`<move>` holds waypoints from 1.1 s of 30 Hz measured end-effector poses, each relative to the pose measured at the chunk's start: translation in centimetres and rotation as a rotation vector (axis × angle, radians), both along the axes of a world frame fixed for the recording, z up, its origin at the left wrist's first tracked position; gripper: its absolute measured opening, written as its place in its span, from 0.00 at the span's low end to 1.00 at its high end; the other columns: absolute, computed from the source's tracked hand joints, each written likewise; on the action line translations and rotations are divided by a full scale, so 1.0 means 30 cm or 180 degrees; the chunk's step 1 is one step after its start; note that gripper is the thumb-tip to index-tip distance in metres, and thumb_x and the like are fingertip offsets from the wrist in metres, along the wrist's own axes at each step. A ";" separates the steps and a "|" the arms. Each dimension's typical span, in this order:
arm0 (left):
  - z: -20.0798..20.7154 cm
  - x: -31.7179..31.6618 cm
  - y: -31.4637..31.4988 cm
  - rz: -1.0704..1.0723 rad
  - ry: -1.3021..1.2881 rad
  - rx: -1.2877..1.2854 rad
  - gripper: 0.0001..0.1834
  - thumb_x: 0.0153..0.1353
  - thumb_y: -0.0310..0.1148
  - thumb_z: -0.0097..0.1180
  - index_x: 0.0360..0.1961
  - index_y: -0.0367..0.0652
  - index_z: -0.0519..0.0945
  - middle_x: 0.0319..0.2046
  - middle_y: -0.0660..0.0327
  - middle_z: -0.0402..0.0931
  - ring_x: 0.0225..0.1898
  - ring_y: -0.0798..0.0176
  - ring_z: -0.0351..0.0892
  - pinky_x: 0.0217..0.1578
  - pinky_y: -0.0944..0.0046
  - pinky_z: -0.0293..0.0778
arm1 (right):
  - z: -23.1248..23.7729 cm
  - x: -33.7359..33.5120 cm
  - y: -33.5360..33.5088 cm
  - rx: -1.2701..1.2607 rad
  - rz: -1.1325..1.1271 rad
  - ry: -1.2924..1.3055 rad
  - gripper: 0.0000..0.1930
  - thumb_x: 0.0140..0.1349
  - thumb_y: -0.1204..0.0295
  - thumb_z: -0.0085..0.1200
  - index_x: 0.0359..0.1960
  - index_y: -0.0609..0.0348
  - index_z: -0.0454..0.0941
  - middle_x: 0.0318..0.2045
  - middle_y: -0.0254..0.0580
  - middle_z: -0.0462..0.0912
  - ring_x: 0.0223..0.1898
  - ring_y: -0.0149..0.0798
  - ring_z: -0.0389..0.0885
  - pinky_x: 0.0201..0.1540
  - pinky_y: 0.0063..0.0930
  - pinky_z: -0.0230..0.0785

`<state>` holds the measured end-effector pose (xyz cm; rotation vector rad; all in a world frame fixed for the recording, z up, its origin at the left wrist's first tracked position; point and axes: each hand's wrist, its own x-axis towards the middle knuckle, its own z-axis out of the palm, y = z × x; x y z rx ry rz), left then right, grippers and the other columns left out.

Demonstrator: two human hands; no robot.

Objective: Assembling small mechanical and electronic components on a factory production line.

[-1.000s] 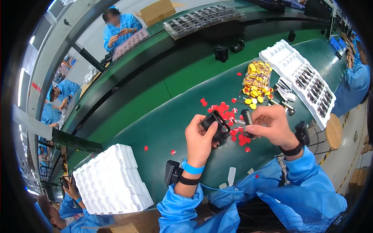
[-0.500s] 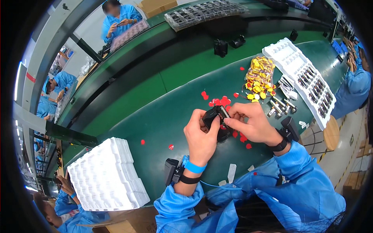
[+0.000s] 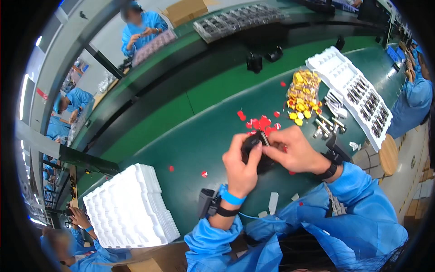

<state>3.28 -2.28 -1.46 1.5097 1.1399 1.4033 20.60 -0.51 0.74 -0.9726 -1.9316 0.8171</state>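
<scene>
My left hand [image 3: 241, 164] is closed around a black plastic device [image 3: 250, 144] above the table, its thumb pressed on the device's face. At the device's right edge, my right hand [image 3: 293, 149] pinches a slim silver-edged part [image 3: 264, 138], which touches the device. The fingers hide how far the part sits in it. Another dark piece [image 3: 267, 166] shows below the hands, partly covered by them. Loose red round stickers [image 3: 262, 123] lie just beyond my fingers.
A clear bag of yellow pieces [image 3: 304, 88] lies at the right, beside metal cylinders [image 3: 327, 127] and a white tray [image 3: 324, 62] of dark parts. Stacked white trays [image 3: 129, 208] stand at the left. Black objects [image 3: 254, 63] rest on the green belt. Co-workers [image 3: 140, 29] sit around.
The view has shifted slightly, so the scene sits a little lower and to the right. Both hands stay on the device; the slim part now stands more upright and closer against it.
</scene>
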 end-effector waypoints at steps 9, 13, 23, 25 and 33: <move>0.018 -0.030 0.056 0.1129 -0.0615 0.0558 0.11 0.64 0.23 0.55 0.47 0.36 0.73 0.26 0.60 0.78 0.20 0.73 0.72 0.19 0.73 0.67 | 0.063 -0.202 0.653 0.0640 -0.0524 -0.1300 0.07 0.47 0.74 0.59 0.23 0.68 0.80 0.17 0.57 0.79 0.23 0.54 0.83 0.30 0.43 0.76; -0.046 -0.037 0.079 0.0788 -0.0349 -0.0066 0.03 0.63 0.21 0.55 0.37 0.36 0.75 0.21 0.62 0.76 0.17 0.74 0.72 0.18 0.72 0.67 | -0.005 -0.380 0.811 0.0043 -0.0918 -0.1332 0.11 0.49 0.75 0.58 0.33 0.69 0.82 0.22 0.59 0.84 0.31 0.54 0.87 0.36 0.44 0.82; -0.027 -0.058 0.078 0.0695 -0.0559 -0.0181 0.03 0.61 0.20 0.54 0.30 0.36 0.75 0.18 0.61 0.75 0.13 0.74 0.69 0.14 0.74 0.63 | 0.095 -0.170 0.754 0.1140 -0.0871 -0.1296 0.12 0.48 0.66 0.60 0.20 0.66 0.79 0.21 0.60 0.81 0.31 0.61 0.83 0.36 0.51 0.78; -0.017 -0.065 0.075 0.0627 -0.0636 -0.0258 0.03 0.61 0.20 0.54 0.30 0.36 0.75 0.18 0.61 0.75 0.13 0.74 0.69 0.13 0.75 0.62 | 0.185 -0.049 0.674 0.1020 -0.0793 -0.1225 0.11 0.48 0.69 0.58 0.19 0.67 0.78 0.22 0.61 0.80 0.32 0.62 0.83 0.36 0.50 0.77; -0.011 -0.037 0.062 0.0582 -0.0418 -0.0171 0.02 0.60 0.19 0.53 0.32 0.35 0.77 0.17 0.61 0.75 0.13 0.73 0.68 0.13 0.75 0.61 | 0.196 0.413 0.106 0.0811 -0.1016 -0.0223 0.10 0.53 0.72 0.58 0.18 0.63 0.76 0.18 0.52 0.78 0.22 0.52 0.79 0.28 0.44 0.68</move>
